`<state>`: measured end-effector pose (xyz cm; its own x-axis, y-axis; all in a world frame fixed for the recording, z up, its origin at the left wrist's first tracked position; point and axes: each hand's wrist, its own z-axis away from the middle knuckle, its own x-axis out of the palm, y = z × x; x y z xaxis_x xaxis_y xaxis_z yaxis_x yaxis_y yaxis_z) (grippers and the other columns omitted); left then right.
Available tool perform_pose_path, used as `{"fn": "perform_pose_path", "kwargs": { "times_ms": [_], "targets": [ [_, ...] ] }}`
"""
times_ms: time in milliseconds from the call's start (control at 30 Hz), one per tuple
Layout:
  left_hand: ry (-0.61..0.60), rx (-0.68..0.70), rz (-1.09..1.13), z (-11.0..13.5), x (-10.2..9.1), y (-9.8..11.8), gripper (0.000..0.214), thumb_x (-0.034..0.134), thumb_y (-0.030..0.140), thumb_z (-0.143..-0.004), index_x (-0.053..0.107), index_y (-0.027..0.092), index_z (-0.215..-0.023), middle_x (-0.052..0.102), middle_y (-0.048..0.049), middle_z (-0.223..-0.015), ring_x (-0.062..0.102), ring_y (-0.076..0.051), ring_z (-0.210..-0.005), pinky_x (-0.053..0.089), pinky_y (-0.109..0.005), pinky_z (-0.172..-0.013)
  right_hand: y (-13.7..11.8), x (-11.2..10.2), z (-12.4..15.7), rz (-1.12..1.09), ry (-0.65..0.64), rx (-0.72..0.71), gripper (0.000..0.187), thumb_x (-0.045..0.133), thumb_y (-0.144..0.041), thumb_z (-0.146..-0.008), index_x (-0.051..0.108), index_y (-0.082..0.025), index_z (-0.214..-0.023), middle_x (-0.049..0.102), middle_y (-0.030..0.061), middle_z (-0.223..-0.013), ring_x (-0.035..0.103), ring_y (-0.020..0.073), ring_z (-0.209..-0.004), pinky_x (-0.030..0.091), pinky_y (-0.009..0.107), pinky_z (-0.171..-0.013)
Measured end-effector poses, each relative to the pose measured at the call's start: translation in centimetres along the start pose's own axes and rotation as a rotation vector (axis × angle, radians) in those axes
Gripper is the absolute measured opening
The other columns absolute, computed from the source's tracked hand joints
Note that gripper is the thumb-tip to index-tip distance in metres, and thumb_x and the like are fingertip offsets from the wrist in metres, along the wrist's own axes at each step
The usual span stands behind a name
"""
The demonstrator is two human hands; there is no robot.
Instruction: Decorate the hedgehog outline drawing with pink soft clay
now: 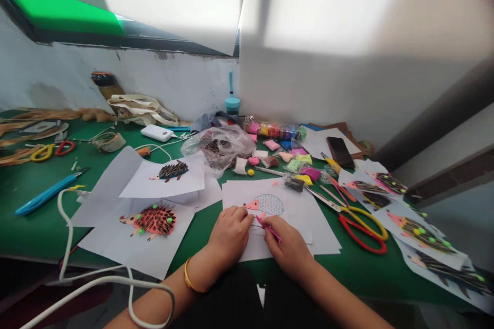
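On the white paper (235, 193) in front of me is a hedgehog drawing (269, 204), with a blue-outlined, dotted body and a pink clay face. A small pink clay foot (262, 215) sits under the body. My right hand (288, 244) grips a slim pink modelling tool (273, 231), its tip near that foot. Curled beside the face, my left hand (230, 231) rests on the sheet with its fingers together. What its fingertips hold, if anything, is hidden.
Clay packets (295, 165) and a clear plastic bag (219, 146) lie behind the paper. Large scissors (363, 221) and finished hedgehog pictures (420, 231) are at right. More pictures (154, 221), a blue craft knife (48, 194) and a white cable (96, 280) are at left.
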<state>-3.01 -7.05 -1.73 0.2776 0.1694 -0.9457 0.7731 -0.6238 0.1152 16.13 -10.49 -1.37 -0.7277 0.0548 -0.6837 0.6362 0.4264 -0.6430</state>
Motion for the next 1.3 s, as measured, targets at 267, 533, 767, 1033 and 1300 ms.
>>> {"fn": "perform_pose_path", "kwargs": {
  "times_ms": [267,533,767,1033,1300],
  "targets": [
    [0.011,-0.005,0.005,0.0,0.1,0.1,0.025,0.052,0.01,-0.088,0.064,0.021,-0.107,0.063,-0.0057,-0.1,0.057,-0.024,-0.097,0.048,-0.041,-0.085,-0.1,0.1,0.0,0.047,-0.002,-0.017,0.019,0.044,-0.018,-0.094,0.06,-0.022,-0.105,0.069,0.0055,-0.097,0.067,0.0203,-0.087,0.054,0.033,-0.077],
    [0.004,-0.014,0.015,0.0,0.0,0.1,0.023,0.053,0.011,-0.088,0.064,0.021,-0.106,0.063,-0.0056,-0.1,0.057,-0.023,-0.097,0.048,-0.041,-0.085,-0.1,0.2,-0.1,0.098,-0.016,-0.022,0.018,0.044,-0.018,-0.095,0.06,-0.022,-0.102,0.068,0.0043,-0.092,0.066,0.0193,-0.083,0.052,0.031,-0.073],
    [0.024,-0.003,0.016,0.0,0.0,0.0,0.021,0.053,0.01,-0.087,0.064,0.021,-0.102,0.062,-0.0056,-0.097,0.057,-0.023,-0.094,0.048,-0.041,-0.083,0.1,0.9,-0.2,0.247,-0.034,-0.078,0.02,0.043,-0.013,-0.093,0.06,-0.019,-0.103,0.068,0.0055,-0.091,0.065,0.0203,-0.081,0.05,0.031,-0.071],
    [0.05,0.021,0.01,0.1,0.2,-0.1,0.017,0.053,0.01,-0.087,0.063,0.02,-0.095,0.062,-0.0051,-0.095,0.056,-0.023,-0.092,0.047,-0.04,-0.081,0.1,1.2,-0.1,0.268,-0.036,-0.098,0.024,0.041,-0.011,-0.093,0.057,-0.018,-0.109,0.067,0.0078,-0.095,0.065,0.0227,-0.086,0.052,0.035,-0.074],
    [0.043,0.018,0.005,0.2,0.2,0.0,0.016,0.054,0.011,-0.087,0.062,0.02,-0.097,0.062,-0.0049,-0.096,0.056,-0.023,-0.092,0.046,-0.04,-0.082,0.1,0.2,0.0,0.062,-0.031,-0.044,0.022,0.04,-0.014,-0.095,0.056,-0.021,-0.108,0.066,0.0066,-0.098,0.064,0.0202,-0.089,0.053,0.034,-0.078]
  ]
}}
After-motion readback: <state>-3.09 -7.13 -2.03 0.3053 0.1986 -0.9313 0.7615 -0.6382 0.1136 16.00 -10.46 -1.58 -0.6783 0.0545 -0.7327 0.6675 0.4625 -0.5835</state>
